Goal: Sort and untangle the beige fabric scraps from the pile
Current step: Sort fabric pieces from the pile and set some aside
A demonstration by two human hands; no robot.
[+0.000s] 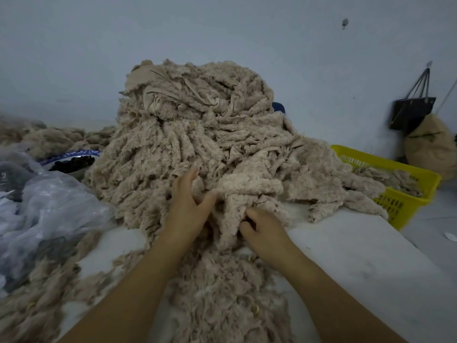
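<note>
pile blocks ahead, plastic bag L, bare table R

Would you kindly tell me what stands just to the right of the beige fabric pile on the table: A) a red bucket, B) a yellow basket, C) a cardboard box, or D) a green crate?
B: a yellow basket with slotted walls sits against the right side of the fabric pile.

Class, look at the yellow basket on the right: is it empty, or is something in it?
Not empty: beige scraps lie inside the yellow basket, below its rim. How deep, cannot tell.
</note>
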